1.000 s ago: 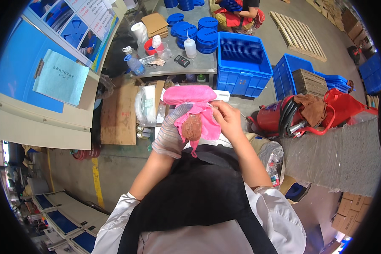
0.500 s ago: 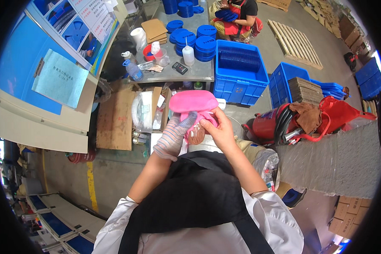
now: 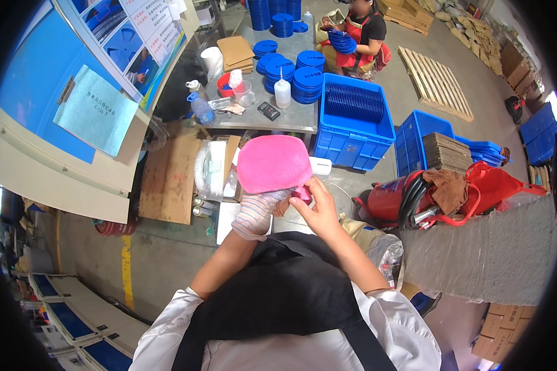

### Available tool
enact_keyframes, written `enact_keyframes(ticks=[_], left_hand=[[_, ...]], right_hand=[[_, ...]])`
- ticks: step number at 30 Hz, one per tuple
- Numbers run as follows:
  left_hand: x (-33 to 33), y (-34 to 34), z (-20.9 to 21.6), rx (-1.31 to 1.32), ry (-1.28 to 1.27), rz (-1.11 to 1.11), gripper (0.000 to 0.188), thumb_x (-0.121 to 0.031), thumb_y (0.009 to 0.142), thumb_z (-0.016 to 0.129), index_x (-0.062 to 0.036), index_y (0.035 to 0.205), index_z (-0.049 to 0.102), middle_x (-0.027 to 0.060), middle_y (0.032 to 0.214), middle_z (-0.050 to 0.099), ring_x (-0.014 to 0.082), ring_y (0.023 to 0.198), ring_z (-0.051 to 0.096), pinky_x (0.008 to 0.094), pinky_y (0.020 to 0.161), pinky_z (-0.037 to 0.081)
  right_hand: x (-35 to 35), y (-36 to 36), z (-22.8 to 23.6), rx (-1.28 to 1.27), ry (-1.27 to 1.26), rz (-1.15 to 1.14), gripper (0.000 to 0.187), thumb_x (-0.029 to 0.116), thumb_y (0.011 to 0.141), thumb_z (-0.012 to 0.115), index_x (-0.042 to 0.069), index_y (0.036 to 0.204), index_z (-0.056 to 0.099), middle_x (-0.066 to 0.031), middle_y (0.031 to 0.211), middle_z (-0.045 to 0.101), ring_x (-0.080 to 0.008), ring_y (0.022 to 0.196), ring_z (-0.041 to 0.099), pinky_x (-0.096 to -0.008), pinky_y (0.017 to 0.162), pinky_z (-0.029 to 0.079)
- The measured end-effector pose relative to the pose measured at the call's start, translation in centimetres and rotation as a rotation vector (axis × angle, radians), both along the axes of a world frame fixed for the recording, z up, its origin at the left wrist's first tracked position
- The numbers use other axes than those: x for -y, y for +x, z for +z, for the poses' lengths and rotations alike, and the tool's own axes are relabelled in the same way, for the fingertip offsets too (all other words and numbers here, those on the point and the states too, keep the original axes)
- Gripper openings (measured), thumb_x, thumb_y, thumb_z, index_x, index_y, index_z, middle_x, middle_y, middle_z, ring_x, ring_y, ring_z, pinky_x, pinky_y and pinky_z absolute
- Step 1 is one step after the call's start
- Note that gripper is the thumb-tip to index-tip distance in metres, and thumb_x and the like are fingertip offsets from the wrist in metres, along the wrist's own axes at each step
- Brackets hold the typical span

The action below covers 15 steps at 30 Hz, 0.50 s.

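Held up in front of my black apron is a pink, smooth, rounded soft thing point(image 3: 275, 164), its broad face turned up. My left hand point(image 3: 258, 213), in a thin grey striped glove, grips it from beneath; the pink thing hides those fingers. My bare right hand point(image 3: 317, 207) pinches a gathered pink edge at its lower right between thumb and fingers. Just under the pink edge, between my hands, a small brown patch point(image 3: 281, 208) shows; what it belongs to is mostly hidden.
Ahead, a metal table point(image 3: 247, 120) bears stacks of blue discs point(image 3: 307, 83), a white squeeze bottle point(image 3: 283, 94) and a black handheld device point(image 3: 268, 111). Blue crates point(image 3: 353, 139) stand right of it. A co-worker point(image 3: 359, 40) holds blue discs. A red extinguisher point(image 3: 390, 201) is at right.
The pink thing has tipped so that more of its broad face shows, and it now covers my left fingers. My right hand has moved slightly down and keeps its pinch. The view has shifted slightly.
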<state>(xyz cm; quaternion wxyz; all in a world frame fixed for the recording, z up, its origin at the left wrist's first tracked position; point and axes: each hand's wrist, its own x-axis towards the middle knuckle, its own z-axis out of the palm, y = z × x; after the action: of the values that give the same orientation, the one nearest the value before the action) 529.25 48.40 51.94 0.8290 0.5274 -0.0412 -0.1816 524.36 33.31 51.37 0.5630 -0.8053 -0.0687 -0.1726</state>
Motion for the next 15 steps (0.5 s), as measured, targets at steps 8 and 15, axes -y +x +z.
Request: enact_keyframes(ticks=[8, 15], left_hand=[[-0.1, 1.8, -0.8, 0.339, 0.563, 0.208, 0.034, -0.023, 0.079, 0.076, -0.0042, 0.105, 0.064, 0.0057, 0.102, 0.067, 0.0177, 0.092, 0.063, 0.0316, 0.084, 0.049], [1.0, 2.4, 0.2, 0.167, 0.64, 0.232, 0.037, -0.016, 0.075, 0.079, -0.0043, 0.105, 0.063, 0.0045, 0.1, 0.067, 0.0162, 0.09, 0.062, 0.0302, 0.082, 0.049]], right_hand=[[3.7, -2.1, -2.8, -0.15, 0.196, -0.214, 0.072, 0.007, 0.082, 0.067, 0.008, 0.145, 0.031, -0.0046, 0.085, 0.06, -0.0126, 0.075, 0.057, -0.0283, 0.075, 0.047], [2.5, -3.7, -2.3, -0.054, 0.226, -0.245, 0.082, 0.004, 0.084, 0.064, 0.006, 0.149, 0.015, -0.0076, 0.088, 0.06, -0.0148, 0.077, 0.059, -0.0299, 0.078, 0.048]])
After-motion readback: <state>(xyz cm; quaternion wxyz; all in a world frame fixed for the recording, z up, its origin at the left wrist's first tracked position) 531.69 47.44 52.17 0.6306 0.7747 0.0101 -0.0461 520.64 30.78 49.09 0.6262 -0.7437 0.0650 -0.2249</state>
